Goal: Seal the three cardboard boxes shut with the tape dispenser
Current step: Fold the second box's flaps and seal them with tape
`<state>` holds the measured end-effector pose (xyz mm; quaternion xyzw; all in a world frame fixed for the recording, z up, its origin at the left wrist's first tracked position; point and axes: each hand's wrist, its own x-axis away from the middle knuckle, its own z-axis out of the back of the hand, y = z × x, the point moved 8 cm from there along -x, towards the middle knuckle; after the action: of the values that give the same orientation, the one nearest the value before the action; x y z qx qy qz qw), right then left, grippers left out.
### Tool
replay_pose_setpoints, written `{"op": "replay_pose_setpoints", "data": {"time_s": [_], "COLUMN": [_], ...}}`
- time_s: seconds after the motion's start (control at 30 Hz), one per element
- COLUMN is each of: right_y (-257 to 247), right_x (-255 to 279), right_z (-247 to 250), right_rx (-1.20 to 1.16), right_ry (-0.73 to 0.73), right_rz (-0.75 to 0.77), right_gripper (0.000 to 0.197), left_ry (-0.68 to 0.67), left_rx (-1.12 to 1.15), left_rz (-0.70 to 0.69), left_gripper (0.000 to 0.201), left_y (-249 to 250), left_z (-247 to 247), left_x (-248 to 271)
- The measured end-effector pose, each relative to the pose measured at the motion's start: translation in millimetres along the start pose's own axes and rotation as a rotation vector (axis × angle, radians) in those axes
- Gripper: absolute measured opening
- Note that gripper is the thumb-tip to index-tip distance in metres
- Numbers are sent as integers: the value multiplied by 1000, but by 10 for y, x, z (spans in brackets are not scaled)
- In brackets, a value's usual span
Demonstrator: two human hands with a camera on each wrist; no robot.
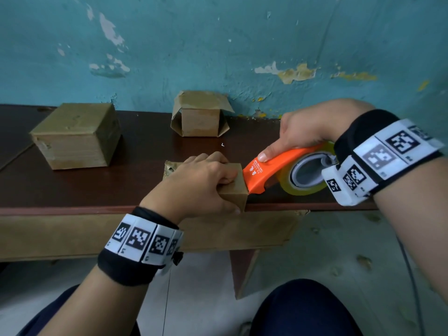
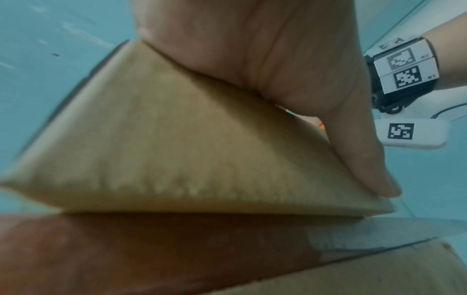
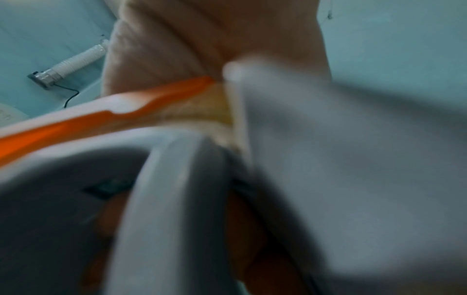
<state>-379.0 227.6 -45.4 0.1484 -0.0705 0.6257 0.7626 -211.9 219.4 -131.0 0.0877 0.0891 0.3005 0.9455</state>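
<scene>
A small cardboard box [image 1: 236,190] sits at the table's front edge, and my left hand [image 1: 206,180] grips it from above, thumb down its near side. In the left wrist view the same small box [image 2: 177,139] fills the frame under my left hand [image 2: 278,79]. My right hand [image 1: 308,132] holds the orange tape dispenser [image 1: 271,170] by its top, its nose against the box's right edge. A yellowish tape roll [image 1: 303,185] sits in it. The right wrist view shows the orange dispenser [image 3: 101,117] blurred under my right hand [image 3: 202,40]. A larger closed box [image 1: 75,137] stands at the left, and a box with open flaps [image 1: 198,115] at the back.
The dark brown table [image 1: 121,180] runs along a peeling teal wall [image 1: 218,44]. Its front edge [image 1: 72,210] lies just beneath my left wrist. A thin cable [image 1: 409,275] hangs at the right, over the pale floor. My knees are below the table.
</scene>
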Motion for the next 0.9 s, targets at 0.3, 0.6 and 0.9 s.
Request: {"op": "replay_pose_setpoints", "data": {"time_s": [0.3, 0.6, 0.9], "right_y": [-227, -455, -30], "right_x": [7, 52, -94], "right_z": [188, -38, -286], "right_rx": [114, 221, -82], "right_ry": [103, 145, 15], "right_rz": [-9, 112, 58], "right_gripper": [68, 65, 70], "left_ry": [7, -5, 37], "left_rx": [-18, 1, -39], "left_rz": [-2, -24, -49], "left_gripper": [49, 46, 44], "left_y": [18, 11, 14], "left_z": [8, -4, 8], "left_x": [-7, 3, 38]}}
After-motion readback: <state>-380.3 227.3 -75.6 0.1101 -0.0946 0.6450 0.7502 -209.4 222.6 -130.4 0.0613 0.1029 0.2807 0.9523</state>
